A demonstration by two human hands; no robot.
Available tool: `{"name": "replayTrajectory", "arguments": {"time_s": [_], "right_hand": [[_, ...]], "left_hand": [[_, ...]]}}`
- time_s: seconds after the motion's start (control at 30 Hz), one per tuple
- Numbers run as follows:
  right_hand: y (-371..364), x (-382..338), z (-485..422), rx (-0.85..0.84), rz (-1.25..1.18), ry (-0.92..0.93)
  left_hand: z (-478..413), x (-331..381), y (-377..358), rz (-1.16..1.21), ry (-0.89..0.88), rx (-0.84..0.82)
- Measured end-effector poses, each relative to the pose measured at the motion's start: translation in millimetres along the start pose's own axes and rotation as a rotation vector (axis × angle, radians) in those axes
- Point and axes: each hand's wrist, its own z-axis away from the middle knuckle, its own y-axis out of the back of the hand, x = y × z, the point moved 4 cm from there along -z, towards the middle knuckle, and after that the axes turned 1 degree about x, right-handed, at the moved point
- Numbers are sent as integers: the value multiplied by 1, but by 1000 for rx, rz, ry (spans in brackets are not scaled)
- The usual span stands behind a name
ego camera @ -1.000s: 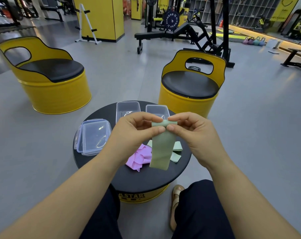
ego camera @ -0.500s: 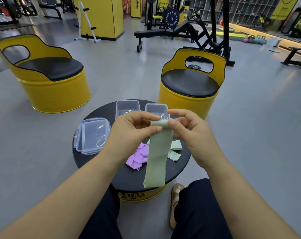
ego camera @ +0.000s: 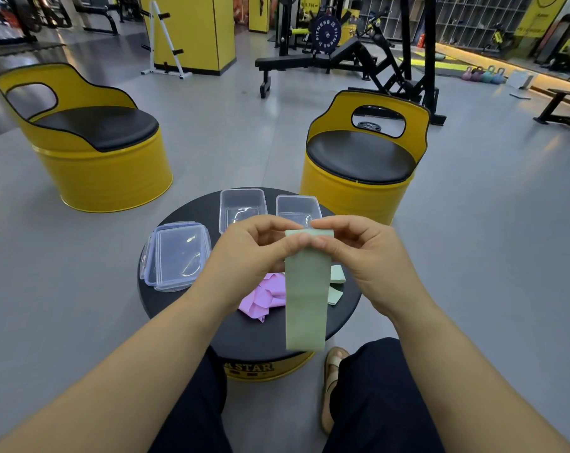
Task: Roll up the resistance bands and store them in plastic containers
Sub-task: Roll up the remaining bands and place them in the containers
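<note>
A sage-green resistance band [ego camera: 304, 295] hangs flat above the round black table [ego camera: 251, 331]. My left hand [ego camera: 247, 253] and my right hand [ego camera: 362, 253] pinch its folded top edge between thumbs and fingers. Under it on the table lie a crumpled pink band [ego camera: 262, 297] and a pale green band [ego camera: 336, 282], both partly hidden. Two open clear plastic containers [ego camera: 242, 206] [ego camera: 298, 207] stand at the table's far edge. A stack of clear lids [ego camera: 177, 256] lies at the table's left.
One yellow drum seat [ego camera: 362, 165] stands just behind the table and another [ego camera: 90, 142] to the far left. My knees and a sandalled foot [ego camera: 331, 380] are beside the table base. Gym benches and racks [ego camera: 335, 57] fill the background.
The hanging green band first dropped longer and slanted left, and now hangs straight down. Both hands kept pinching its top edge, shifting slightly.
</note>
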Motion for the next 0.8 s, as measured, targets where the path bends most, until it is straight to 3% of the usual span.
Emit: {"name": "replayTrajectory", "arguments": {"time_s": [0.53,0.8], "right_hand": [[-5,7,2,-62,6,-66],[-7,9,2,-47,-43,-72]], "left_hand": [[0,5,6,67,-130,90],[3,0,4,63,-70,-44]]}}
